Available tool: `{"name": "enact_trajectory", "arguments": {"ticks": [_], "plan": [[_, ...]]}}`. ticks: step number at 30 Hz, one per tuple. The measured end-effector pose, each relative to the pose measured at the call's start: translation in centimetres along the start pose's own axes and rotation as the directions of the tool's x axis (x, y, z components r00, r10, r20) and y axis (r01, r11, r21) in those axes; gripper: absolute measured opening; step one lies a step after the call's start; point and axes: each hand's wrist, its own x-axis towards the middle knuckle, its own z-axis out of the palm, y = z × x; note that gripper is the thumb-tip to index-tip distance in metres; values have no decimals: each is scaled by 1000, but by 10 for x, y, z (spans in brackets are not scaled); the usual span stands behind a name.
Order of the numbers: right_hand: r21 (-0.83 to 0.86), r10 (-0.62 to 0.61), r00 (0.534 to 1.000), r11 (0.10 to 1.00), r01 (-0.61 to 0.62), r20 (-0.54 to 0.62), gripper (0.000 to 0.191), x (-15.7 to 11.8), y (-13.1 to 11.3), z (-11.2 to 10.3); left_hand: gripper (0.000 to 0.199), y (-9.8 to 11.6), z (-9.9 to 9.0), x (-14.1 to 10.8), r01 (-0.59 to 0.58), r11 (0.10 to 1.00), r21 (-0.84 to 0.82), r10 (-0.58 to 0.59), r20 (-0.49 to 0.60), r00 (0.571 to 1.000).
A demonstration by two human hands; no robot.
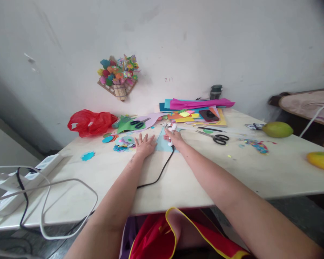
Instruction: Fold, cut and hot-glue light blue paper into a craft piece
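Head view: right hand [177,139] closed round glue gun [172,127], at blue sheet [162,144], middle of worktop [178,192]. Left hand [144,146] palm-down, fingers wide, beside sheet. Advisable: sheet flat, left fingertips clear of gun, cord [164,167] slack.

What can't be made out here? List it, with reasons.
All in the head view:
White tool: its grip, covered by the right hand.
Whatever lies beneath the left hand: covered by it.
Black cord: partly behind the left forearm.
Yellow fruit: cut off by the right edge.
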Motion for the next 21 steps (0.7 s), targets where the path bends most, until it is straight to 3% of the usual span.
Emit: {"name": "enact_trajectory", "arguments": {"ticks": [8, 15, 21], "plan": [[-35, 33, 999, 999, -31, 38, 32, -1, -5, -6, 46, -6, -1, -5, -181, 983, -11, 181, -28, 983], [-73, 72, 992, 995, -64, 104, 33, -7, -10, -11, 46, -7, -3, -7, -252, 968, -1, 250, -121, 961], [-62, 66, 991, 996, -60, 113, 33, -9, -11, -10, 50, -4, -6, -10, -261, 965, -21, 259, -64, 964]]}}
